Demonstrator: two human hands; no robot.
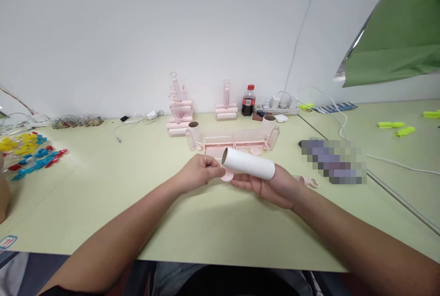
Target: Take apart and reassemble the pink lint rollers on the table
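My left hand (201, 172) is closed, pinching a small pink round end cap (227, 176) between thumb and fingers. A white lint roller refill (249, 163) with a cardboard core lies slantwise in my right hand (271, 188), its open end towards my left hand. The right thumb is hidden behind the roll, and the right fingertips reach under it close to the cap. Just beyond my hands are pink roller housings (219, 148), a loose pink disc (255, 151), and two more upright rolls (194, 133). A pink handle part (311, 182) rests right of my right wrist.
Assembled pink lint rollers (180, 124) stand near the wall, beside a cola bottle (249, 101) and a power strip (277, 109) with cables. Coloured plastic pieces (37, 154) lie at left. A blurred-out item (333, 161) and yellow-green pieces (404, 131) are at right.
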